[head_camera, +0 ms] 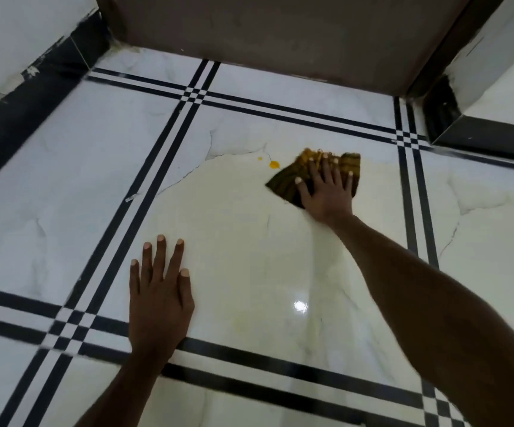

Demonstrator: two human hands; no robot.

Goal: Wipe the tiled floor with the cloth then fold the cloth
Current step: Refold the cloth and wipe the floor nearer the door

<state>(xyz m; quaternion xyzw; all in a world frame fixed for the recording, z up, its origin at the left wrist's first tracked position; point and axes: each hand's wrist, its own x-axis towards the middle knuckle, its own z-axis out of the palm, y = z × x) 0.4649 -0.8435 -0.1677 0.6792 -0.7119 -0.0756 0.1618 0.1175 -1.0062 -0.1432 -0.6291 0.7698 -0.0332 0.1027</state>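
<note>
cloth under right hand, left hand nearer

text: none legible | labels: none (cloth shows only stripes)

1. An indoor room, likely a home: glossy white marble-look floor tiles with black double-line borders.
2. White walls meet a black skirting.
3. A brown door closes the far end.

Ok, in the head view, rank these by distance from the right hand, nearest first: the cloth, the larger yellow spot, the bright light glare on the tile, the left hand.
1. Brown-and-yellow patterned cloth: under the right hand.
2. Larger yellow spot: just left of the cloth.
3. Bright white light glare: nearer the camera.
4. Left hand: flat on the white tile, far left.
</note>
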